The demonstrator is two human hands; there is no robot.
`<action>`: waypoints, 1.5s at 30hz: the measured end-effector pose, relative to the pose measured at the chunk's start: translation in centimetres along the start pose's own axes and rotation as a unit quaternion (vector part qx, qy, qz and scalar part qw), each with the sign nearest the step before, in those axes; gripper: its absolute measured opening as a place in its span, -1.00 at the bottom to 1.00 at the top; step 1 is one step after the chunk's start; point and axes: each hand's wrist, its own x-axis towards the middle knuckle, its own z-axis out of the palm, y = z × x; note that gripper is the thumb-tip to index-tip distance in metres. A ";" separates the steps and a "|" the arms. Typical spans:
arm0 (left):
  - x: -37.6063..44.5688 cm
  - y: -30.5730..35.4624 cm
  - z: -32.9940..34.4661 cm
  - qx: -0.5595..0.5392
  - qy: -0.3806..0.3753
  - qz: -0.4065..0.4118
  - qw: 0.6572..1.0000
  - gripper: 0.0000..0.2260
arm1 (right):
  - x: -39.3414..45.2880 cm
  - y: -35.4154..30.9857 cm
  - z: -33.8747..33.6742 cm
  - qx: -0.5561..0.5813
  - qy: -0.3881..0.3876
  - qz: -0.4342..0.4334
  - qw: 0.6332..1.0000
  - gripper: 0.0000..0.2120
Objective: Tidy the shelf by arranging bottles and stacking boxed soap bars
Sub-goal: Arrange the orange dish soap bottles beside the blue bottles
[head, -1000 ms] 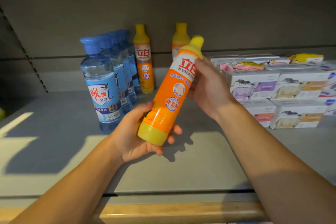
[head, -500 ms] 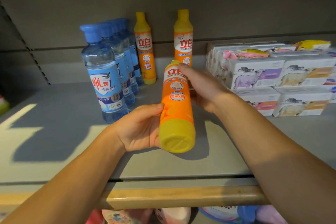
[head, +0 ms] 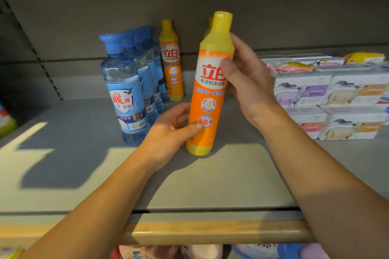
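The right hand point(head: 250, 86) curls round the upper part of an orange dish-soap bottle point(head: 208, 94), thumb pressed on the white band of the label and fingers wrapped behind the shoulder, while the left hand point(head: 172, 130) pinches the lower body, thumb laid across the round blue seal on the front and fingers curved behind. The bottle is a slim, glossy plastic cylinder — orange film label, yellow rounded base, yellow tapering shoulder and a blunt yellow cap — and it stands nearly upright, leaning slightly to the right, its base at or just above the grey shelf board point(head: 84, 174); whether it touches cannot be told. The board is matt and smooth, crossed by a pale patch of light and dark shadows, with a rounded wooden rail point(head: 210, 231) along its front edge. To the left, a row of clear blue detergent bottles point(head: 126, 90) runs back in single file, each ribbed and waisted with a blue cap and a blue paper label. Behind them stands a second orange dish-soap bottle point(head: 171, 63) near the back panel; the yellow edge of another shows just behind the held one. To the right — well apart from the hands — white boxed soap bars point(head: 303, 90) printed with sheep sit stacked in two layers, with crinkled soft packets point(head: 294, 67) lying on top.
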 end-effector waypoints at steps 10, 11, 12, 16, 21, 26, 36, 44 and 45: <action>0.2 -0.7 0.0 0.232 0.049 0.062 0.970 -0.64 | -0.6 1.3 1.2 -0.069 -0.086 0.025 0.994 -0.39; 0.2 -0.8 -0.1 0.261 0.057 0.064 0.961 -0.64 | -0.8 1.6 1.6 -0.100 -0.096 0.032 0.990 -0.37; 0.2 -0.9 -0.3 0.282 0.064 0.065 0.955 -0.64 | -0.9 2.0 2.0 -0.129 -0.098 0.037 0.986 -0.38; 0.0 -0.9 -0.5 0.341 0.081 0.055 0.935 -0.68 | -1.5 2.7 3.0 -0.141 -0.078 0.049 0.986 -0.44; -1.7 0.1 -1.1 0.414 0.095 0.049 0.904 -0.73 | -2.0 2.4 3.0 -0.154 -0.090 0.083 0.980 -0.43; -6.8 0.8 -4.2 0.503 0.178 0.011 0.846 -0.76 | -2.6 2.2 3.3 -0.216 -0.111 0.132 0.961 -0.36; -6.7 -0.4 -13.2 0.595 0.225 -0.121 0.762 -0.57 | -5.3 4.5 5.4 -0.232 -0.008 0.097 0.968 -0.41; -4.7 -1.8 -14.7 0.643 0.181 -0.139 0.731 -0.62 | -0.9 7.5 6.9 -0.323 -0.017 0.074 0.943 -0.47; -4.8 -1.9 -14.8 0.644 0.184 -0.135 0.730 -0.63 | -0.2 7.9 7.3 -0.322 -0.017 0.067 0.944 -0.48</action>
